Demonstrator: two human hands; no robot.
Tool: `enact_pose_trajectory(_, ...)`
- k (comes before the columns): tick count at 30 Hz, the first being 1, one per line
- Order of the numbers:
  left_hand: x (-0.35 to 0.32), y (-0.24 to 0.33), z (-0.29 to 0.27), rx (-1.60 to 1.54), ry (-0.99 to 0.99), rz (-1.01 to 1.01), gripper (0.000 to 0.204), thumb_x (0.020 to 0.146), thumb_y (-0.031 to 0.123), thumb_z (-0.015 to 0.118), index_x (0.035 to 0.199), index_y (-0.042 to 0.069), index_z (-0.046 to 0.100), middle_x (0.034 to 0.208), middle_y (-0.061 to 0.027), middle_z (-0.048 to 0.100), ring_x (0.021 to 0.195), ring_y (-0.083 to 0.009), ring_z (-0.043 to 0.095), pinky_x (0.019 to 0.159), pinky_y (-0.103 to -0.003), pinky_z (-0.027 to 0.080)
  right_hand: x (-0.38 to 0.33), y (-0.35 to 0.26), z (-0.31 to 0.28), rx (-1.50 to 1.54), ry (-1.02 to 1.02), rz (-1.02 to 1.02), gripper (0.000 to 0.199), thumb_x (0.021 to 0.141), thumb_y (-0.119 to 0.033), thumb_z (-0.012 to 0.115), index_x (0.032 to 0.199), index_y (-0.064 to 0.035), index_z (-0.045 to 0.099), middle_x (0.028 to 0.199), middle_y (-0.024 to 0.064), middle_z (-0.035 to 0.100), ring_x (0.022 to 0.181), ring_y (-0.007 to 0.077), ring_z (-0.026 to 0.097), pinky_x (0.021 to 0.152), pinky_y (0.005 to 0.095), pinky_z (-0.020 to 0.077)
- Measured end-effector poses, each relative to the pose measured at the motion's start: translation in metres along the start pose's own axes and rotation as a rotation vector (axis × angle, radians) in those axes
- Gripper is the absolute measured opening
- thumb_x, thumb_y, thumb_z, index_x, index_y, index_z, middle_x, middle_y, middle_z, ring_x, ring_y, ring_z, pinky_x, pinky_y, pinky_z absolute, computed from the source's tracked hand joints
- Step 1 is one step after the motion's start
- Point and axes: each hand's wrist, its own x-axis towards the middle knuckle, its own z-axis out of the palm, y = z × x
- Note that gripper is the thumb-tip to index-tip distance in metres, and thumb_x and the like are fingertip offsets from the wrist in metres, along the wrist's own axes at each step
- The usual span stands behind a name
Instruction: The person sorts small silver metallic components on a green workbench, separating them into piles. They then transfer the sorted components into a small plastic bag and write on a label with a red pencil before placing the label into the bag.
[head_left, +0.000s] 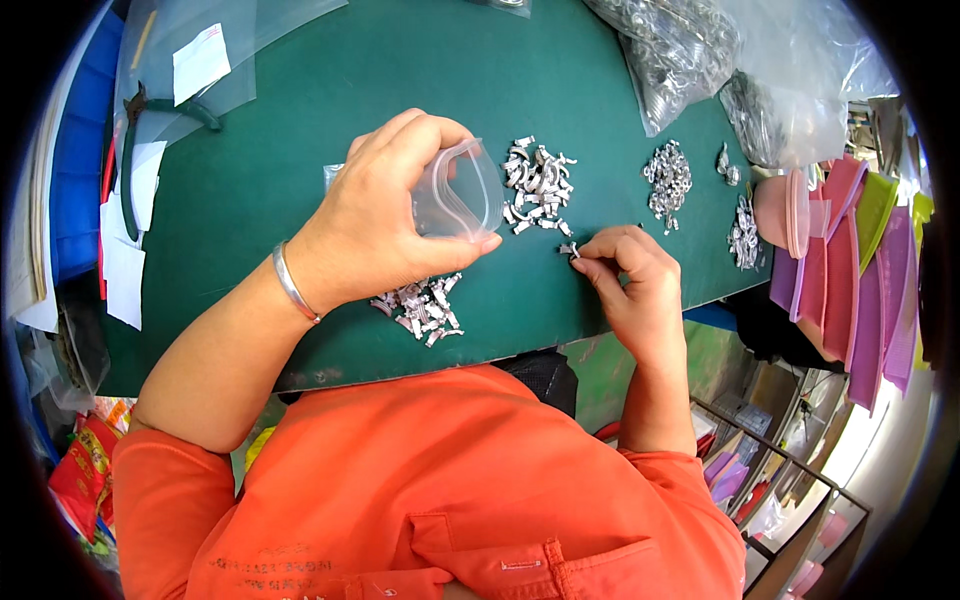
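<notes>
My left hand (385, 205), a bangle on its wrist, grips a small clear plastic bag (455, 200) whose mouth gapes toward the right. Between the thumb and fingertips of my right hand (630, 270) is a small silver metal piece (568, 249), held just over the table. Beyond it, right beside the bag's mouth, lies a heap of curved silver metal pieces (540, 185). A second pile of small silver pieces (425, 308) sits below my left hand, near the table's front edge. Whether anything is inside the bag cannot be made out.
Smaller metal parts (668, 180) form a pile on the green table (400, 65), with another pile (744, 235) further right. Large clear bags of metal parts (680, 60) stand at the back right. Stacked colored plastic bins (840, 250) border the right side; pliers (135, 150) lie left.
</notes>
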Motion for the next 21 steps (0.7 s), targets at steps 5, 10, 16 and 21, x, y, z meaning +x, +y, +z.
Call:
enact_pose_trajectory(5, 0.0, 0.0, 0.0, 0.001, 0.003, 0.004, 0.058, 0.061, 0.018, 0.084, 0.11, 0.003, 0.058, 0.092, -0.0067, 0.052, 0.085, -0.0202, 0.054, 0.077, -0.031, 0.047, 0.006, -0.015, 0.003, 0.108, -0.034, 0.137, 0.023, 0.077, -0.001, 0.077, 0.098, -0.0012, 0.066, 0.083, 0.0091, 0.06, 0.067, 0.0184, 0.062, 0.061, 0.0316, 0.0515)
enact_pose_trajectory(10, 0.0, 0.001, 0.0, 0.01, 0.002, 0.009, 0.058, 0.062, 0.018, 0.084, 0.111, 0.003, 0.057, 0.092, -0.0068, 0.052, 0.085, -0.0202, 0.055, 0.077, -0.031, 0.047, 0.011, -0.017, 0.009, -0.086, -0.03, 0.08, 0.019, 0.081, -0.005, 0.073, 0.099, -0.0015, 0.066, 0.088, 0.0123, 0.061, 0.068, 0.0269, 0.063, 0.063, 0.0355, 0.0523)
enact_pose_trajectory(16, -0.001, -0.001, 0.0, -0.003, 0.006, 0.004, 0.058, 0.062, 0.018, 0.085, 0.111, 0.004, 0.057, 0.092, -0.0067, 0.052, 0.086, -0.0205, 0.054, 0.078, -0.031, 0.046, 0.012, -0.019, 0.008, -0.155, -0.005, 0.079, 0.012, 0.082, -0.002, 0.068, 0.094, -0.0009, 0.067, 0.086, 0.0136, 0.062, 0.069, 0.0293, 0.064, 0.064, 0.0369, 0.053)
enact_pose_trajectory(21, -0.001, -0.002, 0.002, 0.009, 0.026, 0.033, 0.056, 0.062, 0.019, 0.085, 0.11, 0.006, 0.058, 0.091, -0.0055, 0.053, 0.086, -0.0205, 0.054, 0.081, -0.033, 0.044, 0.034, -0.029, -0.003, 0.134, 0.03, 0.134, 0.012, 0.079, 0.005, 0.066, 0.089, -0.0007, 0.068, 0.084, 0.0083, 0.063, 0.07, 0.0158, 0.065, 0.06, 0.0288, 0.0527)
